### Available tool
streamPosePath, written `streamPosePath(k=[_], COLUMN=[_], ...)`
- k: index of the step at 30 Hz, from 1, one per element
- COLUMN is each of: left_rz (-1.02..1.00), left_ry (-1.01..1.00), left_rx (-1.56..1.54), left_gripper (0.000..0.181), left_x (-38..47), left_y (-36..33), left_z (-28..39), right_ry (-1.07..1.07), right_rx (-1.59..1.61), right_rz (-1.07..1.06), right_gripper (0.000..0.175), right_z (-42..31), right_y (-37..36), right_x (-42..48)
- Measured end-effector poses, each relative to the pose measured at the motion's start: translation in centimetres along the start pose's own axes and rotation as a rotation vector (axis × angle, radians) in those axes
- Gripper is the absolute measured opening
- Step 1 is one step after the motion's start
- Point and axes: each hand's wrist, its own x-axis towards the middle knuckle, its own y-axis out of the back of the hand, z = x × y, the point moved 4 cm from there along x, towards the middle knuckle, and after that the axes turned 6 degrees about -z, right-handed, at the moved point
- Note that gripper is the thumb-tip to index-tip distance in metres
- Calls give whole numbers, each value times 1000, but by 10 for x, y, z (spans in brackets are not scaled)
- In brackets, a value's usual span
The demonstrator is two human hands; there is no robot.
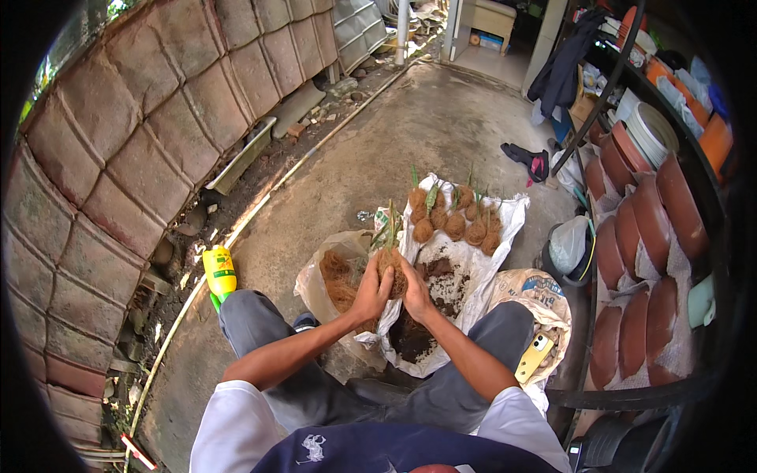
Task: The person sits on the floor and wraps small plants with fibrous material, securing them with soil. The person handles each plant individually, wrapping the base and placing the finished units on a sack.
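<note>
Between my two palms sits a ball of brown coconut fibre (389,260) with long green leaves (390,227) rising from its top. My left hand (371,290) presses it from the left, thumb laid across the front. From the other side my right hand (417,290) cups it. Below and beyond lies a white woven sack (508,216) spread on the floor, with dark soil (414,337) on its near part. Several finished-looking fibre balls (455,226) with green shoots stand together at its far end. Left of my hands, a clear plastic bag (307,278) holds loose coconut fibre (337,275).
A yellow spray bottle (220,272) stands by my left knee. On my right are an open printed sack (520,290) with a yellow phone (534,358) on it, a black bucket (571,254) and a rack of brown pots (639,230). Roof tiles (148,130) line the left side.
</note>
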Motion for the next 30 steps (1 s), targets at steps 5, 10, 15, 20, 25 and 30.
streamPosePath(k=[5, 10, 15, 20, 25, 30], left_rz=[44, 72, 8, 114, 115, -29], left_ry=[101, 19, 99, 189, 386, 251], left_rx=[-291, -98, -91, -275, -877, -700], left_gripper=[49, 49, 46, 39, 34, 40], left_x=[5, 5, 0, 3, 20, 19], left_y=[4, 6, 2, 6, 20, 10], left_z=[6, -2, 1, -9, -26, -22], right_ry=[22, -121, 155, 196, 57, 114], right_rx=[280, 479, -349, -366, -126, -92], right_rz=[52, -18, 112, -31, -62, 6], right_gripper=[55, 61, 55, 56, 62, 64], right_z=[-4, -6, -6, -3, -27, -18], right_y=[-6, -25, -18, -18, -17, -23], right_x=[0, -8, -9, -7, -2, -7])
